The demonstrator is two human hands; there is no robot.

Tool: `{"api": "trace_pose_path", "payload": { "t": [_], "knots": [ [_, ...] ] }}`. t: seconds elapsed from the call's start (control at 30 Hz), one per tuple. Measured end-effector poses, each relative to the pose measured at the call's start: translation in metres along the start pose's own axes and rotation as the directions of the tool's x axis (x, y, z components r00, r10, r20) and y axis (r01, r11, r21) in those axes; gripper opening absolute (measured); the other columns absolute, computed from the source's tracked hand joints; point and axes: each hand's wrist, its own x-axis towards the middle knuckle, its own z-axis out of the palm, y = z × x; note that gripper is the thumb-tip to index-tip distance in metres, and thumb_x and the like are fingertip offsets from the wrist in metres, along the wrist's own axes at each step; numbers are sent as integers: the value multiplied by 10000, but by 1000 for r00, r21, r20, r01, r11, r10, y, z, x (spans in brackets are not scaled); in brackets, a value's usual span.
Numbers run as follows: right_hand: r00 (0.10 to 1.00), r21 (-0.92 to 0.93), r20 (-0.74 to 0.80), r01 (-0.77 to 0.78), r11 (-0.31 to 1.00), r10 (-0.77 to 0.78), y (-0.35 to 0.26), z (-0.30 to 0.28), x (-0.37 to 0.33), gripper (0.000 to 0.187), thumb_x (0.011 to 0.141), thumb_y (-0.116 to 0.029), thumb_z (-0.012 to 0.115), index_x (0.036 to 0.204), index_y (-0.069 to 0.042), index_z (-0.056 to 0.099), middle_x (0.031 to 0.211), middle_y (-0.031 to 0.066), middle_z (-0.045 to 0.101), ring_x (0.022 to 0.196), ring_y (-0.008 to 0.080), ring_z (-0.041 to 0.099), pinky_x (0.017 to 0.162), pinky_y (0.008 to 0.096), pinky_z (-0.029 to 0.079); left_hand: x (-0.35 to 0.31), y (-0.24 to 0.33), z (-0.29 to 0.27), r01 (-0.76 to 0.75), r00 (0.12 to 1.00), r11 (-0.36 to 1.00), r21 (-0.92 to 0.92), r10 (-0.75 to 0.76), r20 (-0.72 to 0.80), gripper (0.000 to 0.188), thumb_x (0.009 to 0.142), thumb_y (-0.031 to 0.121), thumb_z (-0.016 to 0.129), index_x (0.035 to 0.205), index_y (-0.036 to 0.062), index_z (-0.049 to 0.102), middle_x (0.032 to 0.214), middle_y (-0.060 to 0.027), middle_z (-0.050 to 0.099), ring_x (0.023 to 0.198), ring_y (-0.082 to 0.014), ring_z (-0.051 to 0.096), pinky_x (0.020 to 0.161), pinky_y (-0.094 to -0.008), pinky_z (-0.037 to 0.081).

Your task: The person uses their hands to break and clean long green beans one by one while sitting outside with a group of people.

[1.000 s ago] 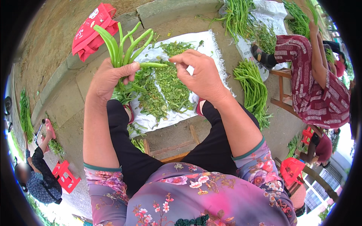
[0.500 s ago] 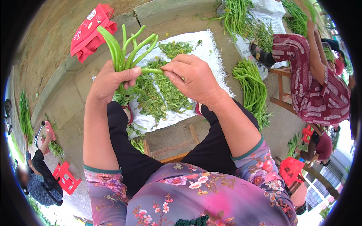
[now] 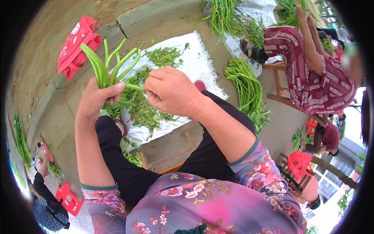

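My left hand (image 3: 96, 99) is closed round a bunch of green leafy-vegetable stalks (image 3: 102, 71), their thick ends fanning upward above the fist. One stalk (image 3: 134, 87) sticks out sideways from the bunch toward my right hand (image 3: 173, 91), whose curled fingers pinch its end. The fingertips of that hand are partly hidden behind its back. Beneath both hands, loose torn leaves (image 3: 146, 115) lie heaped on a white woven sheet (image 3: 194, 50) between my feet.
A pile of long green stalks (image 3: 245, 85) lies right of the sheet. More greens (image 3: 222, 15) are at the far right, near a seated person in a patterned red garment (image 3: 300, 66). A red bag (image 3: 80, 46) rests by the kerb (image 3: 156, 17). Red stools (image 3: 69, 199) stand around.
The view has shifted, so most of the scene sits farther left. My right hand has turned, its fingers curled more tightly at the stalk's end. My left hand keeps its grip on the bunch.
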Motion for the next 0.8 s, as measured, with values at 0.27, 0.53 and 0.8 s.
{"api": "trace_pose_path", "payload": {
  "t": [0.27,0.53,0.8],
  "knots": [
    [993,139,25,-120,983,118,-10,-7,8,123,679,-9,601,688,-45,484,668,90,495,644,292,525,582,372,434,2,-7,-3,-75,995,997,-13,76,70,216,775,195,740,805,27,607,663,-43,616,595,-116,553,590,-262,427],
    [964,218,114,-260,941,240,-7,-22,7,106,686,-11,598,684,-30,494,651,100,509,624,287,535,553,347,439,2,-9,-3,-71,995,997,19,70,66,244,760,173,755,878,2,629,708,-62,643,659,-134,600,658,-275,459],
    [938,294,112,-347,891,329,-4,-22,7,84,693,3,594,680,-11,512,636,96,513,569,213,531,537,303,437,3,-8,0,-51,998,999,14,51,30,288,739,134,770,932,-22,623,765,-73,656,710,-151,626,694,-279,486]
  ]
}}
